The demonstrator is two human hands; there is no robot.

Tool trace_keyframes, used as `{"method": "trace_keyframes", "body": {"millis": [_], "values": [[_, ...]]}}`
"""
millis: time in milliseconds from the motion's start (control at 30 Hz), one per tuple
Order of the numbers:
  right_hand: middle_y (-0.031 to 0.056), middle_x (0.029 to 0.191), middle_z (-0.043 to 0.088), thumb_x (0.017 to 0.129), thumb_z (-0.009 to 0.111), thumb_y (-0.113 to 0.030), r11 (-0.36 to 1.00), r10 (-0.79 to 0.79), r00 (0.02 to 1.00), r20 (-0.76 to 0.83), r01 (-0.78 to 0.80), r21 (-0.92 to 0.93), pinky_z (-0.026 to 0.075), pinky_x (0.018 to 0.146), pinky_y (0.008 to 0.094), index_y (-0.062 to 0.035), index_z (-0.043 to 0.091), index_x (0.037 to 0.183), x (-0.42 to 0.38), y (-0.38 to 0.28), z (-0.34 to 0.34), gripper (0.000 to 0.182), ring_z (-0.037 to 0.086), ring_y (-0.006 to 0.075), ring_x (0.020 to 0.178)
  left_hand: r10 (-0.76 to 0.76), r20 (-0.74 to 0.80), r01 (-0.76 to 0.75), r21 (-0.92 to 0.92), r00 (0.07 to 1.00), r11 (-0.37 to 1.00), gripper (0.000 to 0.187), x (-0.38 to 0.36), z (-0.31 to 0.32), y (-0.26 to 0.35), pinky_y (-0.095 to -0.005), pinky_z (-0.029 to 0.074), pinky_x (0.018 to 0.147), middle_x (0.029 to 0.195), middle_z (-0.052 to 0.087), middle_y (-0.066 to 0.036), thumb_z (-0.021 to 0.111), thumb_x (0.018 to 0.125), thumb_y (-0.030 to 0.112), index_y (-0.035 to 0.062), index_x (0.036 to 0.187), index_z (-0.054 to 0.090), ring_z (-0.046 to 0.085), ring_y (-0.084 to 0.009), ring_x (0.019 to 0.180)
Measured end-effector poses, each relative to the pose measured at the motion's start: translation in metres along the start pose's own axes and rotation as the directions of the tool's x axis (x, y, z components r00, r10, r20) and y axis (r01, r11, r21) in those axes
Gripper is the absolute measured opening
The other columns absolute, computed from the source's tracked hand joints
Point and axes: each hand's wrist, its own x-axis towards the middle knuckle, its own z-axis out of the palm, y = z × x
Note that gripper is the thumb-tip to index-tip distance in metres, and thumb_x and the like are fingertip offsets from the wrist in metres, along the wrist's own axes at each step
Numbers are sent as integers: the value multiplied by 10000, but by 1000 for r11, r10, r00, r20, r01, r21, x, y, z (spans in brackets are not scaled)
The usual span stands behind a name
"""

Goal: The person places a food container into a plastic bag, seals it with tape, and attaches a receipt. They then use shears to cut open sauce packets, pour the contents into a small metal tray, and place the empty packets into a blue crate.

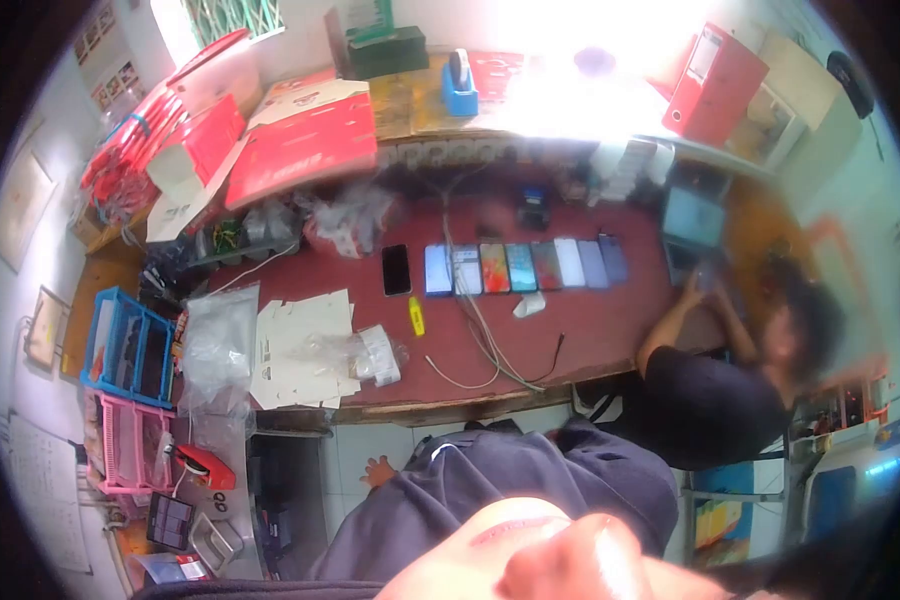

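Observation:
My left hand [378, 470] hangs low beside my dark clothing, over the tiled floor, below the desk's front edge. Its fingers are spread and nothing shows in it. My right hand is out of sight. In front of me, on the dark red desk top [370, 225], several phones lie side by side in a row, including one with a red and orange screen [495, 268] and one with a teal screen [521, 268]. A separate black phone [396, 270] lies to their left, with a yellow highlighter [417, 316] just below it.
White cables [465, 300] cross the desk. Cardboard sheets [295, 350] and plastic bags [220, 335] lie at left, near blue [120, 340] and pink baskets [120, 440]. A co-worker [730, 400] sits at right, hands near a laptop [692, 218]. Red folders stand on the shelf.

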Motion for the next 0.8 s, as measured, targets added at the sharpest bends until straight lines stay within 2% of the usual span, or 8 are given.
{"method": "trace_keyframes", "body": {"millis": [167, 400, 567, 667, 700, 733, 767, 800], "values": [[211, 1014, 610, 783, 569, -344, 988, -5, 994, 111, -13, 157, 465, 771, 406, -8, 619, 1004, -29, 55, 14, 405, 596, 335, 916, -72, 4, 72, -7, 997, 997, 585, -4, 11, 24, -521, 356, 898, 1327, 365, -148, 599, 755, 471, 119, 1214, 510, 448, -371, 1128], [197, 1033, 605, 803, 565, -306, 996, -52, 993, 103, 45, 72, 467, 775, 398, -7, 596, 1052, -24, 82, -52, 390, 599, 316, 920, -161, 19, 162, -39, 987, 986, 572, -24, 37, 45, -575, 294, 921, 1360, 295, -166, 609, 737, 452, 143, 1210, 517, 396, -404, 1166], [188, 1046, 602, 818, 562, -279, 986, -116, 991, 62, 122, -109, 469, 779, 392, -6, 579, 1086, -15, 61, -133, 383, 601, 303, 923, -203, 15, 204, -60, 979, 977, 566, -35, 51, 55, -613, 250, 938, 1385, 245, -179, 616, 724, 438, 161, 1208, 521, 358, -427, 1192], [182, 1055, 599, 827, 560, -262, 933, -217, 969, 119, 242, -267, 470, 781, 389, -5, 569, 1107, -11, 30, -187, 380, 602, 295, 925, -233, -1, 232, -84, 973, 969, 563, -39, 59, 57, -636, 224, 947, 1399, 215, -187, 620, 716, 429, 171, 1206, 524, 336, -441, 1209], [180, 1057, 599, 829, 560, -257, 897, -261, 952, 162, 301, -325, 470, 782, 387, -5, 566, 1114, -11, 17, -205, 380, 602, 293, 925, -240, -6, 239, -90, 971, 967, 562, -40, 61, 58, -644, 215, 951, 1404, 205, -189, 621, 713, 426, 175, 1206, 525, 329, -445, 1214], [173, 1062, 600, 831, 560, -257, 683, -340, 867, 365, 495, -538, 479, 773, 385, 3, 562, 1113, -11, -3, -230, 383, 609, 269, 932, -249, -15, 246, -96, 968, 964, 561, -39, 62, 58, -651, 207, 954, 1409, 195, -192, 623, 710, 423, 178, 1205, 526, 321, -450, 1219], [165, 1037, 614, 834, 558, -268, 761, -449, 846, 288, 531, -372, 486, 761, 388, -13, 570, 1106, -14, -22, -248, 373, 614, 252, 941, -256, -29, 252, -103, 966, 962, 560, -38, 64, 60, -659, 198, 957, 1414, 185, -194, 624, 708, 421, 181, 1205, 527, 314, -455, 1225], [163, 1011, 623, 835, 555, -277, 801, -444, 879, 173, 476, -363, 491, 754, 390, -26, 575, 1105, -20, -50, -260, 369, 617, 249, 947, -266, -43, 260, -107, 963, 960, 560, -38, 64, 61, -667, 189, 961, 1418, 175, -197, 626, 705, 418, 185, 1204, 528, 306, -459, 1230]]}}
